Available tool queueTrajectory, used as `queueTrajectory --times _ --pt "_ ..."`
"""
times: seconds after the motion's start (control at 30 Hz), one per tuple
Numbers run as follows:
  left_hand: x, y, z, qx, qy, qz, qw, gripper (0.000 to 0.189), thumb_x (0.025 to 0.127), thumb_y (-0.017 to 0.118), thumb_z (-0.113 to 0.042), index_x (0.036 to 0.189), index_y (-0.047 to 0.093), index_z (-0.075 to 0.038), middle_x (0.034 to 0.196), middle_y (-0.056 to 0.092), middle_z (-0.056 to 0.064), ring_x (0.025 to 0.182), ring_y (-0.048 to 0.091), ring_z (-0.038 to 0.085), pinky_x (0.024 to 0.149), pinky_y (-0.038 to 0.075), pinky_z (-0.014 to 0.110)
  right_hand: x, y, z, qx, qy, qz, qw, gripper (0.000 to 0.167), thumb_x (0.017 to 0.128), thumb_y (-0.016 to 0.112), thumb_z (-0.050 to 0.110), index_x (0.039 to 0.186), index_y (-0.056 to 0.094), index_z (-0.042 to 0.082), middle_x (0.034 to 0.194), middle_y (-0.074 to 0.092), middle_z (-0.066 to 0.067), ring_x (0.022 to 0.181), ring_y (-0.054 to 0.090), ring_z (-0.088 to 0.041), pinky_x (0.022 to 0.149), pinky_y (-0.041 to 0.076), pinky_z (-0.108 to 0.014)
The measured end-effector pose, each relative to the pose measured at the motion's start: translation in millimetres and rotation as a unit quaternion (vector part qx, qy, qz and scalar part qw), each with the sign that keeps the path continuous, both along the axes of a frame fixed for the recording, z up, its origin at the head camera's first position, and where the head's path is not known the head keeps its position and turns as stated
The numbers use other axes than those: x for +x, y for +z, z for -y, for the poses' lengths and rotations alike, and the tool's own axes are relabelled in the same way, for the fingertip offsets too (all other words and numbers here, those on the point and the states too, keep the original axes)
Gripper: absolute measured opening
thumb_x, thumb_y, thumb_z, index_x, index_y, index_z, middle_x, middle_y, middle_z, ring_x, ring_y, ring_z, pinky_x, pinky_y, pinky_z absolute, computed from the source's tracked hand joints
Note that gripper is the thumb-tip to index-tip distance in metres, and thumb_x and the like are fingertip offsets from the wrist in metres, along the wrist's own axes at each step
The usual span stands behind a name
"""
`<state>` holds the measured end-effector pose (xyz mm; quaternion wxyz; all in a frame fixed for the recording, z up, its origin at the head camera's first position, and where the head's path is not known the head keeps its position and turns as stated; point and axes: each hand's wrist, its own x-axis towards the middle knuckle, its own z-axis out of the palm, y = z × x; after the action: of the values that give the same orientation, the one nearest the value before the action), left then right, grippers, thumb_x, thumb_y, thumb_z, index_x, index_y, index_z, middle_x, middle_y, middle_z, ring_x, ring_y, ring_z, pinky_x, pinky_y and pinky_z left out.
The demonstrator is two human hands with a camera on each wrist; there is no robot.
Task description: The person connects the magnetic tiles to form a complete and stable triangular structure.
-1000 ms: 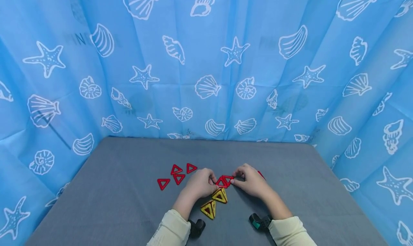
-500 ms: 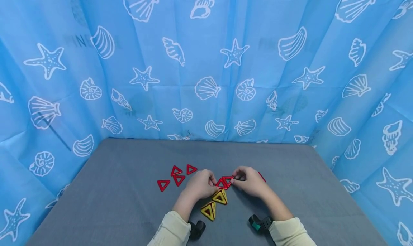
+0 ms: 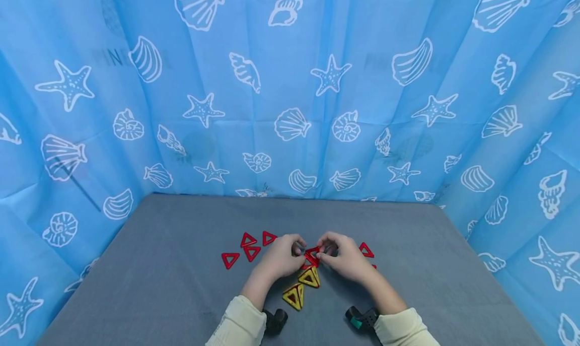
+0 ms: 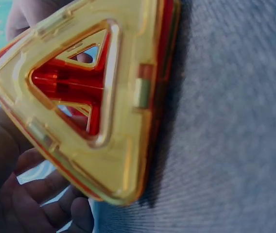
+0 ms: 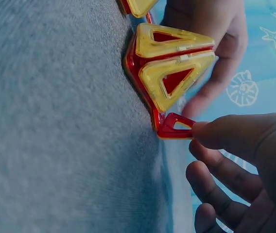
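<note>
Between my two hands is a small cluster of triangular magnetic tiles. My right hand [image 3: 342,255] pinches a red triangular tile [image 5: 177,127] between thumb and fingertips, at the end of the cluster. On the other side, my left hand [image 3: 282,258] has its thumb and index finger bent close to the red tiles; their contact is partly hidden. Yellow triangular tiles [image 3: 309,277] stand just in front, tilted together over red ones. A large yellow tile [image 4: 121,165] fills much of the left wrist view, covering the left thumb's tip. Nearer me is another yellow-and-red piece [image 3: 293,296].
Several loose red triangular tiles [image 3: 230,260] lie on the grey cloth left of my hands. Another red tile [image 3: 366,250] lies beyond my right wrist, with a bit of red beside it. A blue shell-patterned curtain [image 3: 290,94] surrounds the table [image 3: 181,285].
My right hand has shifted left, toward my left hand, and the red tile it holds has turned and moved closer in. More of the red tile at right now shows.
</note>
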<state>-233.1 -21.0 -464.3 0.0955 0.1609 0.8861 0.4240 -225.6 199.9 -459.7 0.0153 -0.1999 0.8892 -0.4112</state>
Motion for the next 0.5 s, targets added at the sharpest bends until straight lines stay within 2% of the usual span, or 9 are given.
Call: queueTrajectory --times 0.1,0.2,0.33,0.5 --pt "-0.4 0.1 -1.6 -0.006 -0.011 -0.013 0.9998 0.032 0.096 0.075 -0.015 0.128 0.074 -0.016 0.116 0.069 0.003 0.103 0.065 0.021 0.091 0.057 0.047 0.5 0.2 1.2 -0.002 0.012 -0.005 0.9999 0.011 0.098 0.074 0.009 0.109 0.071 0.009 0.097 0.07 -0.001 0.086 0.069 -0.016 0.074 0.056 -0.026" --pt "0.4 -1.0 -2.6 -0.008 -0.019 -0.024 0.9995 0.027 0.098 0.075 -0.016 0.124 0.076 -0.019 0.121 0.069 0.004 0.111 0.064 0.023 0.095 0.056 0.05 1.3 0.7 2.4 -0.01 0.025 -0.008 0.9996 0.012 0.099 0.073 0.008 0.111 0.072 0.009 0.099 0.071 -0.002 0.087 0.069 -0.016 0.072 0.056 -0.027" --pt "-0.4 -1.5 -3.1 -0.007 -0.017 -0.039 0.9991 0.014 0.097 0.077 -0.018 0.111 0.078 -0.019 0.111 0.072 0.002 0.102 0.066 0.02 0.09 0.057 0.047 1.7 1.8 3.5 -0.015 0.045 -0.01 0.9988 0.013 0.1 0.072 0.009 0.112 0.073 0.01 0.101 0.073 -0.003 0.087 0.069 -0.015 0.071 0.055 -0.028" --pt "-0.6 -1.4 -1.7 -0.013 -0.015 -0.04 0.999 0.005 0.096 0.079 -0.019 0.099 0.076 -0.018 0.097 0.072 -0.004 0.089 0.065 0.014 0.084 0.058 0.042 3.0 1.3 2.7 -0.012 0.06 -0.003 0.9981 0.011 0.1 0.073 0.012 0.111 0.074 0.012 0.104 0.074 -0.003 0.089 0.069 -0.015 0.07 0.056 -0.029"
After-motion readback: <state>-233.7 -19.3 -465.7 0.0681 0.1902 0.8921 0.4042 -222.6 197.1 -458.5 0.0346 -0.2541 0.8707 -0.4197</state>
